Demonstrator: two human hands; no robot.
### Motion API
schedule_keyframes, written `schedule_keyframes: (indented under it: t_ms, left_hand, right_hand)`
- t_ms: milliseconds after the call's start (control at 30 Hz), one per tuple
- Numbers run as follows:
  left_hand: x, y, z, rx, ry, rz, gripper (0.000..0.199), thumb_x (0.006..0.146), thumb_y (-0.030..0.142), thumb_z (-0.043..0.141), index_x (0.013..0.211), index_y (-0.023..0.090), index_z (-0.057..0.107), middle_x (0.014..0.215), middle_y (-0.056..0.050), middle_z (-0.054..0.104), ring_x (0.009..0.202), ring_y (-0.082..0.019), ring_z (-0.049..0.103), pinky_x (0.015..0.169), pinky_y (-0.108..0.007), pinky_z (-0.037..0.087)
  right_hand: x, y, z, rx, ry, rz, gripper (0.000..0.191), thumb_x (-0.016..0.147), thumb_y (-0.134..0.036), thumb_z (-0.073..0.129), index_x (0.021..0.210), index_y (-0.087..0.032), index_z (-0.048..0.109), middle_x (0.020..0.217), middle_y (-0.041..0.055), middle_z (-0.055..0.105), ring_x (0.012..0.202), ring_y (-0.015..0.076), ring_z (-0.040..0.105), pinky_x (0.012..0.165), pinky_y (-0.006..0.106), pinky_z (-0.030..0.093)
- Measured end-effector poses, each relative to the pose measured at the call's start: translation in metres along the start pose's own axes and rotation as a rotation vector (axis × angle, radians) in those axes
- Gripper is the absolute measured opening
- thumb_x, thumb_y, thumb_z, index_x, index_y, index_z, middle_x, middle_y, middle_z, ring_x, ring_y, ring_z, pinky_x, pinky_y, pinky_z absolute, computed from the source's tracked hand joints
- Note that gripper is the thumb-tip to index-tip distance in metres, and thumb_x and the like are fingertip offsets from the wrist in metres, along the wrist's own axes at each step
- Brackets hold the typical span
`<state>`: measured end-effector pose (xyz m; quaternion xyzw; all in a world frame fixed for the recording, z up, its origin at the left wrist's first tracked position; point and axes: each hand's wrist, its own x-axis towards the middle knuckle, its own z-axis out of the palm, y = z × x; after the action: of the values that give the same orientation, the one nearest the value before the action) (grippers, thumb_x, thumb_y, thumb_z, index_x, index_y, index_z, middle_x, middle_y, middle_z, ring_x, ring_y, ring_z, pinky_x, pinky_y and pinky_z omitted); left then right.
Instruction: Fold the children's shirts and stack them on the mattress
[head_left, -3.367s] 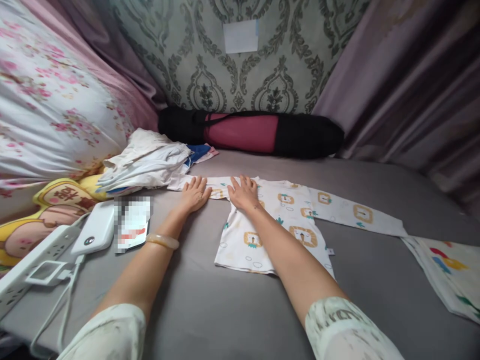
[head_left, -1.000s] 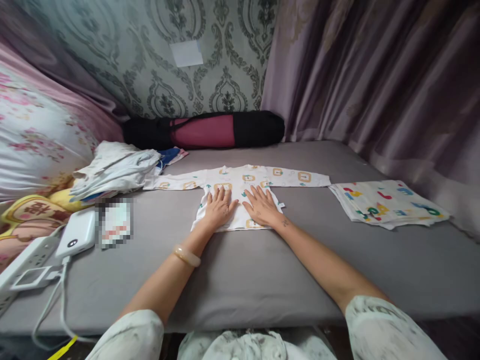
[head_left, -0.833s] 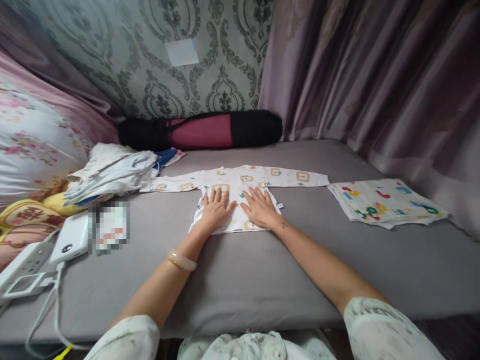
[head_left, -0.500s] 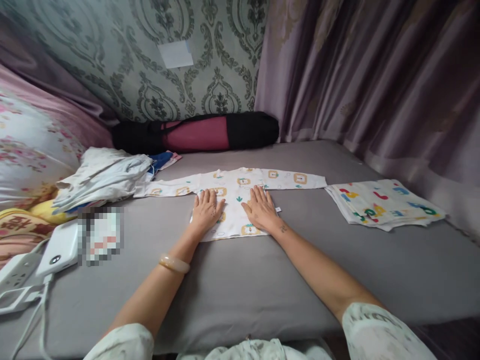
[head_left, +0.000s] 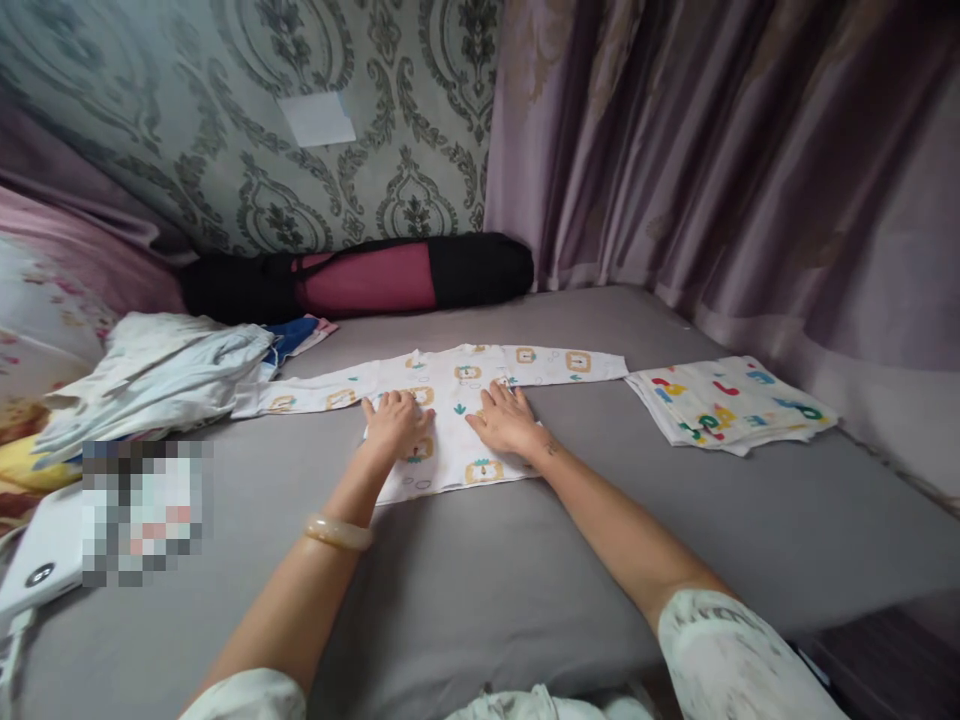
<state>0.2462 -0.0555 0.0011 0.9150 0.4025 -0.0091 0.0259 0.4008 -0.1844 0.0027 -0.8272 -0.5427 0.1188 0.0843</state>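
This looks like a home, with patterned wallpaper [head_left: 390, 95], purple curtains [head_left: 637, 150] and a grey sheet [head_left: 712, 520].

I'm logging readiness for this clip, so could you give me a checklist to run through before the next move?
1. Left hand on the shirt: ok, over its left side.
2. Right hand on the shirt: ok, over its right side.
3. Both sleeves spread outward: ok.
4. Right cuff free of the folded cloth: cannot tell; it ends right at the cloth's corner.
5. Fabric beneath the hands smooth: cannot tell, covered.
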Motion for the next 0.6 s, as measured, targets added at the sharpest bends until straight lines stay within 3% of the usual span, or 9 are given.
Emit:
schedule_keyframes:
  t_ms: [67, 133, 200, 267, 433, 600]
  left_hand:
    - [0.003, 0.012, 0.0, -0.025, 0.017, 0.042, 0.047, 0.095, 0.046, 0.036, 0.128, 0.015, 0.051, 0.142, -0.02, 0.048, 0.138, -0.033, 0.037, 0.111, -0.065, 0.016]
    - [0.003, 0.026, 0.005, -0.072, 0.013, 0.101, 0.052, 0.097, 0.048, 0.033, 0.135, 0.016, 0.044, 0.152, -0.019, 0.037, 0.144, -0.031, 0.027, 0.114, -0.061, 0.015]
    - [0.003, 0.037, 0.015, -0.122, -0.004, 0.129, 0.057, 0.098, 0.052, 0.028, 0.141, 0.016, 0.039, 0.156, -0.019, 0.03, 0.146, -0.031, 0.022, 0.115, -0.058, 0.015]
    - [0.002, 0.045, 0.026, -0.145, 0.017, 0.13, 0.061, 0.098, 0.053, 0.024, 0.144, 0.015, 0.037, 0.157, -0.019, 0.029, 0.147, -0.032, 0.02, 0.116, -0.057, 0.015]
    - [-0.001, 0.048, 0.04, -0.124, 0.089, 0.13, 0.065, 0.098, 0.052, 0.02, 0.147, 0.011, 0.036, 0.156, -0.02, 0.029, 0.146, -0.035, 0.021, 0.116, -0.056, 0.016]
    - [-0.002, 0.049, 0.039, -0.114, 0.114, 0.122, 0.061, 0.098, 0.051, 0.022, 0.146, 0.016, 0.036, 0.156, -0.018, 0.032, 0.146, -0.034, 0.023, 0.115, -0.056, 0.018]
  right_hand:
    - [0.013, 0.011, -0.019, 0.071, -0.038, -0.002, 0.056, 0.095, -0.049, 0.037, 0.137, -0.015, 0.053, 0.146, 0.0154, 0.048, 0.136, 0.0286, 0.041, 0.115, 0.045, 0.021]
    - [0.027, 0.028, -0.04, 0.183, 0.03, 0.064, 0.05, 0.096, -0.046, 0.037, 0.135, -0.02, 0.055, 0.138, 0.0098, 0.057, 0.127, 0.0236, 0.052, 0.108, 0.036, 0.034]
    - [0.039, 0.052, -0.057, 0.225, 0.17, 0.224, 0.047, 0.096, -0.041, 0.039, 0.134, -0.018, 0.055, 0.136, 0.0107, 0.059, 0.125, 0.0236, 0.054, 0.103, 0.033, 0.039]
    - [0.046, 0.078, -0.068, 0.25, 0.28, 0.415, 0.049, 0.094, -0.037, 0.042, 0.136, -0.015, 0.053, 0.137, 0.0138, 0.057, 0.127, 0.0268, 0.052, 0.104, 0.038, 0.039]
    - [0.042, 0.132, -0.068, 0.292, 0.4, 0.84, 0.047, 0.09, -0.035, 0.049, 0.132, -0.013, 0.056, 0.138, 0.0211, 0.052, 0.132, 0.0343, 0.042, 0.105, 0.053, 0.033]
    - [0.036, 0.154, -0.054, 0.246, 0.461, 0.957, 0.053, 0.087, -0.039, 0.052, 0.128, -0.007, 0.055, 0.14, 0.0281, 0.044, 0.134, 0.0397, 0.035, 0.105, 0.059, 0.026]
